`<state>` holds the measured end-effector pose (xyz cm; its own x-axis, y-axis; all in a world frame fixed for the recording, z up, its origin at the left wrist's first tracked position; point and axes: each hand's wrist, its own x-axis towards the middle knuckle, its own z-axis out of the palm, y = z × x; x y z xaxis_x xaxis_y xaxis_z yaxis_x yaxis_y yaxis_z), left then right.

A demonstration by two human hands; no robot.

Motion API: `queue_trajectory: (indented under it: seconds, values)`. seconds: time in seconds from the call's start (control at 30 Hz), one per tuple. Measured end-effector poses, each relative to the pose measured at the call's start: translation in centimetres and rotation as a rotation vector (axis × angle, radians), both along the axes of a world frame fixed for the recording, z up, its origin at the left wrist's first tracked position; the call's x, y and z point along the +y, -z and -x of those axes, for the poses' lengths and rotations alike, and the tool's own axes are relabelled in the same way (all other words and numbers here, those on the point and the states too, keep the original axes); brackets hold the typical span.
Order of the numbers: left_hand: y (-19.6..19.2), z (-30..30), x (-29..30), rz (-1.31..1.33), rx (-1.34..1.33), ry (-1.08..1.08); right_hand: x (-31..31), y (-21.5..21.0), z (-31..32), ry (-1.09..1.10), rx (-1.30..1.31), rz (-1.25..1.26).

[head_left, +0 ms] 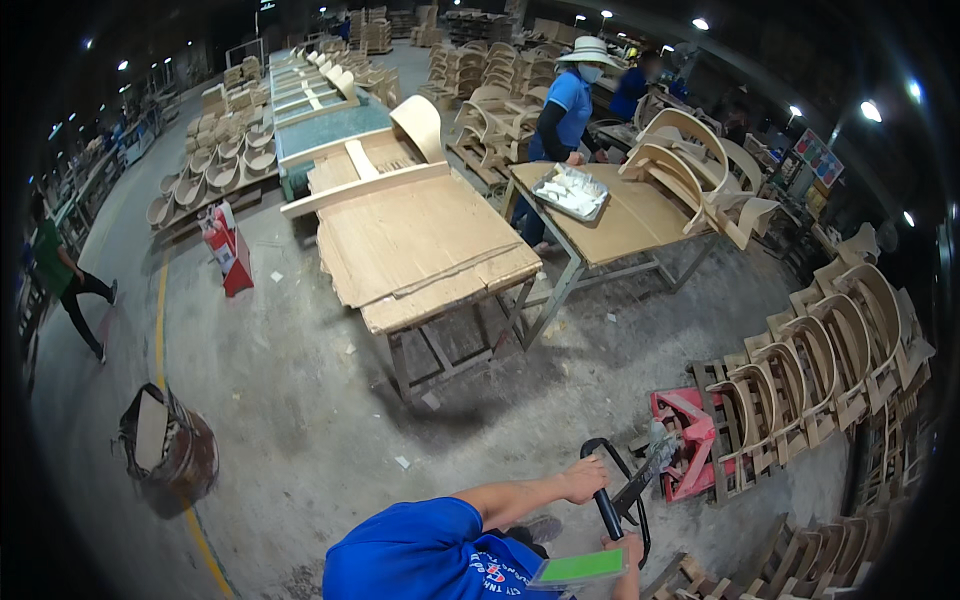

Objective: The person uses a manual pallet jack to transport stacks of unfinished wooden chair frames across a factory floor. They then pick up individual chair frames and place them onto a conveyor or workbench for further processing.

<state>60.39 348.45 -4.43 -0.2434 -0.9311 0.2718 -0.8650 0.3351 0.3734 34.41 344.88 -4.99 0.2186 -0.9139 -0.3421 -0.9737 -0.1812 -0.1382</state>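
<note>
While the left hand (584, 480) grips the black handle (607, 514) of the red pallet jack (697, 428), the right hand (627, 549) clasps its nearer end, partly behind a green badge (583, 566). Curved wooden frames (800, 385) stand just right of the jack; an abrupt pull or turn could tip them, or clip the second stack (835, 555) below it.

Remote feed, I log a furniture workshop: curved wooden frames (836, 345) in rows at right, worktable (430, 240) farther off, red pallet jack (690, 445) near right, concrete floor (290, 400).
</note>
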Motion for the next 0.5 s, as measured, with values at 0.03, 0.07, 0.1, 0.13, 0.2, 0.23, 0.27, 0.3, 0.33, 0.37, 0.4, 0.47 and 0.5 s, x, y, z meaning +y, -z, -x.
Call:
queue_trajectory:
  seconds: [0.03, 0.07, 0.1, 0.13, 0.2, 0.23, 0.27, 0.3, 0.33, 0.37, 0.4, 0.47, 0.5]
  values:
    - [-0.5, -0.3, 1.2, -0.005, -0.006, 0.016, 1.2, -0.2, -0.4, 0.010, 0.058, -0.049]
    - [-0.7, -0.9, 2.5, -0.019, -0.017, 0.017, 2.7, -0.3, -1.0, 0.002, 0.046, -0.032]
    - [-0.9, -1.6, 4.0, -0.017, -0.015, 0.025, 4.2, -0.4, -1.6, -0.008, 0.035, -0.015]
    - [-1.0, -2.3, 5.6, -0.015, -0.012, 0.032, 5.6, -0.5, -2.2, -0.019, 0.024, 0.002]
    - [-0.9, -2.6, 8.4, -0.004, 0.019, 0.041, 8.4, -0.3, -2.2, -0.053, 0.011, 0.007]
    - [-0.9, -2.8, 9.8, 0.003, 0.033, 0.039, 9.6, -0.3, -2.2, -0.073, 0.004, 0.010]
    - [-1.0, -2.5, 11.2, 0.009, 0.054, 0.044, 10.9, 0.1, -1.7, -0.071, -0.013, 0.028]
    - [-1.0, -2.1, 12.5, 0.005, 0.046, 0.045, 12.3, 0.9, -0.9, -0.070, -0.024, 0.048]
    - [-1.0, -1.7, 13.8, 0.002, 0.037, 0.044, 13.4, 1.5, -0.1, -0.071, -0.035, 0.068]
    - [-0.6, -1.4, 15.6, -0.018, 0.029, 0.018, 15.0, 1.6, 0.0, -0.074, -0.052, 0.063]
    - [-0.2, -1.3, 17.2, -0.001, 0.017, 0.003, 16.5, 1.6, 0.0, -0.078, -0.069, 0.059]
    - [0.3, -0.8, 20.1, 0.029, 0.001, -0.030, 19.1, 1.3, 0.2, -0.054, -0.063, 0.002]
    - [0.6, -0.3, 21.7, 0.056, 0.008, -0.036, 20.4, 1.0, 0.6, -0.033, -0.033, -0.056]
